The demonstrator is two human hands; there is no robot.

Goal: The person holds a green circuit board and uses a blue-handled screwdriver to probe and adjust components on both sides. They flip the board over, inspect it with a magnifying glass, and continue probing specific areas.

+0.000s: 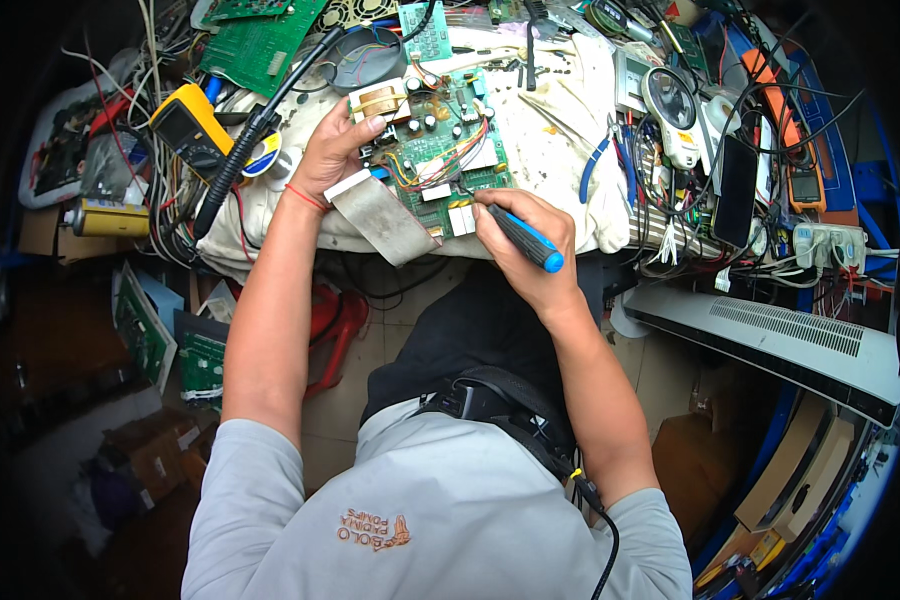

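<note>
A green circuit board (425, 150) lies on a pale cloth (555, 130), crowded with capacitors, a transformer (378, 100) and coloured wires (450, 165). My left hand (332, 150) grips the board's left edge, thumb up beside the transformer. A wide grey ribbon cable (385, 222) with a white connector hangs off the board's near left side, below that hand. In my right hand (553, 222) is a blue and black screwdriver (525, 240), its handle angled toward me. The tip points at the board's lower right part, near white and yellow components; contact there is too small to tell.
A yellow multimeter (195, 130) and a black flexible arm (260, 120) stand to the left. Rightward are blue-handled pliers (598, 165), a magnifier (672, 100), a dark phone (735, 190) and tangled cables. More green boards (260, 45) lie at the far left.
</note>
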